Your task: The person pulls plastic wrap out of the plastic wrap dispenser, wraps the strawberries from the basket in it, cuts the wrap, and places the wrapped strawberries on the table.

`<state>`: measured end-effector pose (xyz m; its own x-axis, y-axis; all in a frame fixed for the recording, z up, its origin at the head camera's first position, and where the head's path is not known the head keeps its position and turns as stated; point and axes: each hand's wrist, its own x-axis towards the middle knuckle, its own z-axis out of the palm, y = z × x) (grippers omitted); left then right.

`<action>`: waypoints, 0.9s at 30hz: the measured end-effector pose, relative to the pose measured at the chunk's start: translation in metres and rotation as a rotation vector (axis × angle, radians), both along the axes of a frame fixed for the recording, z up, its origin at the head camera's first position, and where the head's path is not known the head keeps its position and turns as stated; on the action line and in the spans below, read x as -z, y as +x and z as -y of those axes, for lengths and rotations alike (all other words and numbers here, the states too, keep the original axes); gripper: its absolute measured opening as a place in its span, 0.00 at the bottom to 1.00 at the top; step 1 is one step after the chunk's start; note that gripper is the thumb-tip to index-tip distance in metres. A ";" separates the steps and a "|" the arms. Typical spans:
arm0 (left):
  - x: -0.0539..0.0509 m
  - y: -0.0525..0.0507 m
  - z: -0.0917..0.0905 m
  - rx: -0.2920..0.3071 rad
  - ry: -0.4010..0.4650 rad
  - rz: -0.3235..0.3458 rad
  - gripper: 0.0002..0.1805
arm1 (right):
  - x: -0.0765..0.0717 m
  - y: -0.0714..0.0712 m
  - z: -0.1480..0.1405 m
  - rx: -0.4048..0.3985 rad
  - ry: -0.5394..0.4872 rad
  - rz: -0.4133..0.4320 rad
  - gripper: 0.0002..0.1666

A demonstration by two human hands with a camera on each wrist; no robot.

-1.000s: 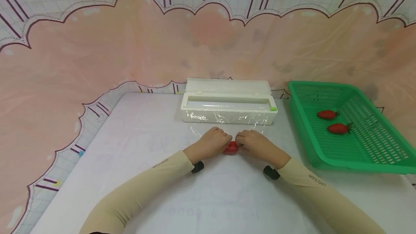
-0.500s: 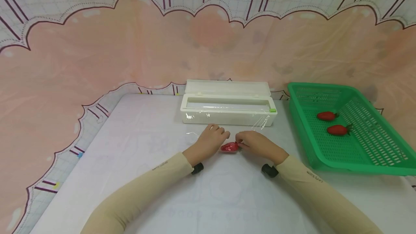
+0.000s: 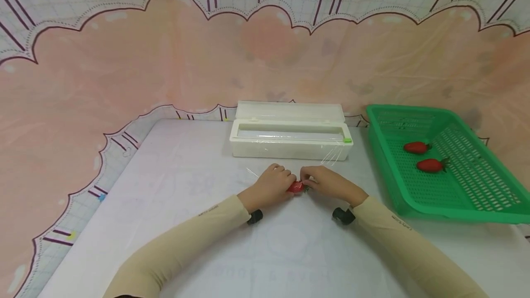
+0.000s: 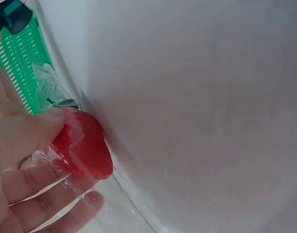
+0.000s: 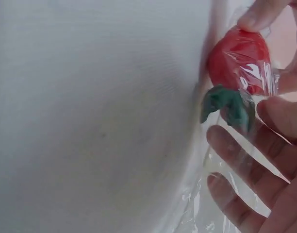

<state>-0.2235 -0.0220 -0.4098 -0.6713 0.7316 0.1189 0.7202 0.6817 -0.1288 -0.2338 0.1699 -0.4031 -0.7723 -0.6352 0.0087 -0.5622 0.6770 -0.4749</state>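
Observation:
A red strawberry [image 3: 296, 187] [image 4: 85, 145] [image 5: 236, 60] with green leaves [image 5: 228, 104] lies between the two hands, clear film drawn tightly over its red part. The left hand [image 3: 271, 186] [image 4: 32, 170] grips its tip side, thumb on one side and fingers on the other. At the leafy end, the right hand [image 3: 333, 185] [image 5: 270, 155] pinches the clear film [image 5: 250, 133] between thumb and index finger, its other fingers spread behind the film. The leaves show through this film in the right wrist view.
Behind the hands stands a white film dispenser box [image 3: 290, 149] with its lid raised. To the right, a green basket [image 3: 403, 192] [image 4: 34, 46] holds two strawberries [image 3: 429, 165]. A patterned curtain [image 3: 248, 68] hangs behind the white table [image 3: 248, 252].
The left hand drew back from the strawberry, leaving it more exposed, then came in again to grip it. The right hand moved slightly and remains at the leafy end.

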 end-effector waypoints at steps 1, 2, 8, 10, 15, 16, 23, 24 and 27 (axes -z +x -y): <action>0.001 -0.002 0.000 0.002 0.014 0.021 0.17 | 0.001 0.001 0.000 0.000 0.002 -0.045 0.04; 0.002 -0.003 0.000 0.005 0.030 0.042 0.16 | 0.001 0.002 -0.001 -0.008 0.000 -0.106 0.04; 0.011 -0.014 0.005 0.005 0.140 0.155 0.14 | 0.006 0.007 -0.001 -0.216 0.003 -0.642 0.11; 0.011 -0.016 0.007 -0.003 0.171 0.186 0.13 | 0.007 0.007 0.001 -0.275 0.028 -0.732 0.14; 0.005 -0.018 0.010 -0.035 0.228 0.299 0.13 | 0.005 0.009 0.006 -0.263 0.121 -0.746 0.21; 0.003 -0.018 0.010 -0.045 0.241 0.327 0.14 | 0.004 0.009 0.006 -0.247 0.130 -0.734 0.22; -0.010 -0.007 0.013 -0.032 0.219 0.183 0.27 | 0.001 0.006 0.008 -0.092 0.070 -0.438 0.17; -0.012 -0.004 0.013 0.004 0.192 0.073 0.28 | 0.000 0.005 0.008 -0.066 0.061 -0.377 0.18; -0.014 0.003 0.014 0.095 0.104 -0.296 0.30 | -0.003 0.004 0.006 0.006 0.031 -0.219 0.21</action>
<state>-0.2205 -0.0365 -0.3955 -0.5259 0.7632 0.3755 0.7230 0.6336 -0.2753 -0.2299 0.1639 -0.4000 -0.7581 -0.6329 0.1574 -0.6453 0.6931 -0.3212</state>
